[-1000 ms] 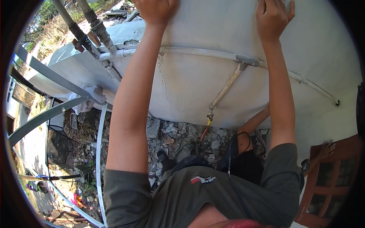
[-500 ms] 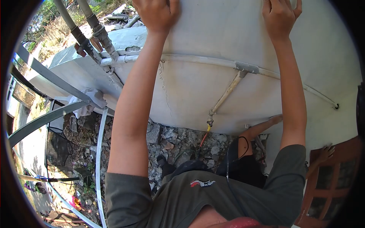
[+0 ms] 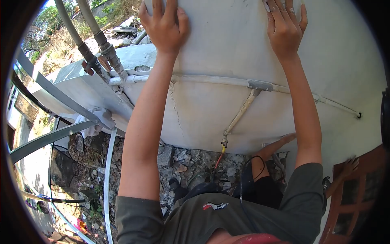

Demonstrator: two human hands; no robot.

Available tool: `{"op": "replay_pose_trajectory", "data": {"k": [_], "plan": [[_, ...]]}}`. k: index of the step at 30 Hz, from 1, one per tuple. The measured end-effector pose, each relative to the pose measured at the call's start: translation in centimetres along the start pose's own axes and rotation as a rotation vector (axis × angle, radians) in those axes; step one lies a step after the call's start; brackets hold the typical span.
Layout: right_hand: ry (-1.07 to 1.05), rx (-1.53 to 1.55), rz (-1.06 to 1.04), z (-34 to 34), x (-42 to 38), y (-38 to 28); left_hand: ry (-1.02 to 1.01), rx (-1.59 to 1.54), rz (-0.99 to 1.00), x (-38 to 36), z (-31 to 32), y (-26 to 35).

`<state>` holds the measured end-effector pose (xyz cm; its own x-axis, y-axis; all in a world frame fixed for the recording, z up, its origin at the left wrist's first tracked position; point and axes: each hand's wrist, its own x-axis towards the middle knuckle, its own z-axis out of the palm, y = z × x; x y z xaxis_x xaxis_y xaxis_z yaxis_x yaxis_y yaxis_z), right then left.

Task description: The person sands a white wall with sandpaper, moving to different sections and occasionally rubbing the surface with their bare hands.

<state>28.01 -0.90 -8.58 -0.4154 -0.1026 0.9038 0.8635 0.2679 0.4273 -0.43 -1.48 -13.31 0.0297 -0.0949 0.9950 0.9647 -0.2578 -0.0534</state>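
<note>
Both my arms are raised against a pale plastered wall [image 3: 227, 36]. My left hand [image 3: 164, 26] lies on the wall near its left edge, fingers spread, with nothing in it. Further right, my right hand [image 3: 286, 30] rests on the same wall, its fingers apart and whitish marks on them. Below both hands a white pipe [image 3: 211, 80] runs across the wall, with a grey tee joint [image 3: 260, 85]. From the joint a branch pipe [image 3: 240, 113] goes down to a small tap with a yellow and orange end.
Two grey pipes with valves [image 3: 97, 57] stand at the upper left. Metal bars [image 3: 61, 91] cross the left side. Rubble [image 3: 178, 158] covers the ground. Another person's leg or arm [image 3: 266, 154] and a hand [image 3: 350, 166] show at the lower right, by a brown window frame [image 3: 353, 203].
Both hands appear lower in the view, with more of their fingers showing. My right hand has also shifted slightly left. The wall and pipe appear lower too.
</note>
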Motion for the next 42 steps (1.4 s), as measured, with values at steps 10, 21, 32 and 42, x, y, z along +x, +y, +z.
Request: {"op": "replay_pose_trajectory", "data": {"k": [10,21,32,42], "plan": [[0.183,-0.095,0.177,1.7,3.8,2.6,0.019,0.004,0.003,-0.1,0.4,-0.2],[0.030,-0.091,-0.063,-0.2,3.0,3.1,-0.005,0.012,-0.015,0.0,0.0,0.0],[-0.036,0.102,0.007,-0.7,-2.0,-3.8,0.011,0.004,-0.021,0.1,-0.2,0.4],[0.014,-0.147,0.072,-1.2,5.3,6.0,0.185,-0.076,0.067,0.4,0.8,0.2]]}}
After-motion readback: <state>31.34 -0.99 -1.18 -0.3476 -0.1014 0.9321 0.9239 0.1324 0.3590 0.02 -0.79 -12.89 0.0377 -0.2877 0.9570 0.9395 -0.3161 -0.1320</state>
